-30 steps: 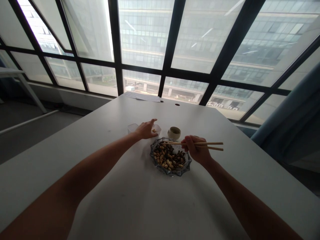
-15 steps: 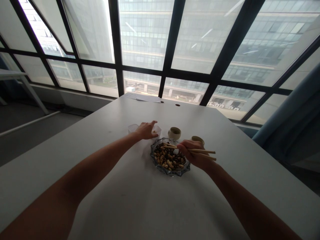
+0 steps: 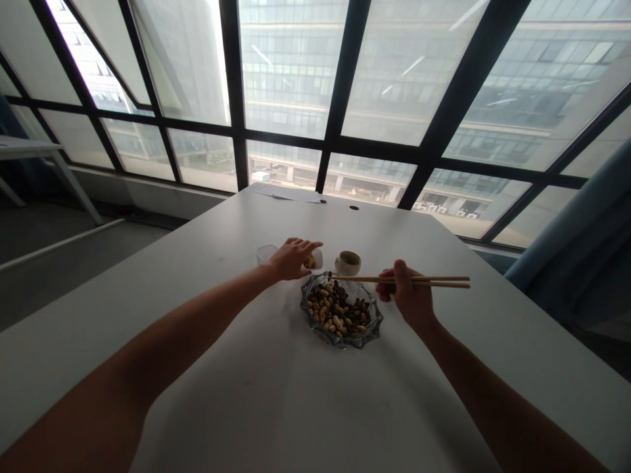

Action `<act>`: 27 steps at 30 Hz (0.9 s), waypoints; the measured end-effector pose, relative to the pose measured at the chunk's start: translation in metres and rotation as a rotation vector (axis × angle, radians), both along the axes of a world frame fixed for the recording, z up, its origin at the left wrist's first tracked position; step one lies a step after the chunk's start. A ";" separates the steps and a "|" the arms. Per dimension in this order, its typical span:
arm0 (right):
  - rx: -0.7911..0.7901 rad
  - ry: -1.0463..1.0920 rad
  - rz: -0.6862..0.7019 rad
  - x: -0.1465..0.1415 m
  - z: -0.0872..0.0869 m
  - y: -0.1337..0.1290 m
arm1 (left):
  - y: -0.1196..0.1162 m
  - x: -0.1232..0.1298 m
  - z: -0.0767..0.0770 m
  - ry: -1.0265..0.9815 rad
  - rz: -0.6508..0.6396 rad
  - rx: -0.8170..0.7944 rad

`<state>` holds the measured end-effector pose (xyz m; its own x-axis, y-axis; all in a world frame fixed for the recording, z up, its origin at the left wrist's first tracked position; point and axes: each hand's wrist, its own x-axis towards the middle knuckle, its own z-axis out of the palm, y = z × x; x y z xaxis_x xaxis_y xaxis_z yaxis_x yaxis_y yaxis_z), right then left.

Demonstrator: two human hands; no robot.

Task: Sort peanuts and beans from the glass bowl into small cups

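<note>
My left hand (image 3: 292, 258) is at a small clear plastic box (image 3: 318, 261) with a few brownish pieces in it. Its thumb is at the near side and its fingers reach across the far rim, gripping the box. In my right hand (image 3: 408, 289) is a pair of wooden chopsticks (image 3: 441, 282), held nearly level. Their tips reach over the far left rim of a scalloped glass bowl (image 3: 341, 343), beside the plastic box. A small dark piece shows at the tips; I cannot tell its kind. Peanuts (image 3: 337, 323) and dark seeds (image 3: 362, 309) lie in the bowl.
A second clear plastic box (image 3: 266, 253) stands left of my left hand. Behind the bowl is a small beige cup (image 3: 348, 263). Papers (image 3: 288, 192) lie at the far edge of the white table (image 3: 236, 407), before the windows. A blue curtain (image 3: 576, 223) hangs at right.
The chopsticks have risen from among the seeds to the bowl's far rim and turned level. My left fingers have come down over the box. My right hand now hides the second cup.
</note>
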<state>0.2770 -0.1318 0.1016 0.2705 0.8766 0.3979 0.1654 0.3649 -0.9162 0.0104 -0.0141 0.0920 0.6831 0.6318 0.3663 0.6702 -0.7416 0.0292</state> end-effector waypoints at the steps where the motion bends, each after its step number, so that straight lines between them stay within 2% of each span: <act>1: 0.005 0.025 0.000 0.002 0.000 0.001 | 0.000 -0.001 -0.001 0.002 -0.021 0.009; 5: 0.021 0.061 -0.002 0.010 -0.003 0.002 | -0.002 -0.001 -0.003 0.013 -0.018 -0.023; 8: 0.043 0.062 -0.023 0.012 -0.003 0.001 | -0.001 0.002 0.002 0.031 0.085 -0.099; 13: 0.104 0.062 -0.176 0.015 0.002 -0.004 | 0.011 0.023 0.023 0.085 0.277 -0.356; 16: 0.140 0.037 -0.244 0.021 0.006 -0.010 | 0.017 0.055 0.029 0.069 0.233 -0.401; 19: 0.193 -0.067 -0.311 0.030 0.008 -0.018 | 0.018 0.094 0.027 0.085 0.165 -0.366; 21: 0.242 -0.171 -0.340 0.037 0.009 -0.025 | 0.018 0.114 0.023 0.133 0.178 -0.359; 24: 0.299 -0.314 -0.332 0.043 0.009 -0.035 | 0.019 0.129 0.021 0.199 0.229 -0.379; 27: 0.313 -0.407 -0.320 0.044 0.011 -0.044 | 0.019 0.127 0.021 0.171 0.166 -0.301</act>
<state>0.3214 -0.1754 0.1127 0.2730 0.6016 0.7507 0.6262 0.4812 -0.6135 0.1377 0.0047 0.1134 0.5975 0.8011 0.0369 0.7947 -0.5976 0.1067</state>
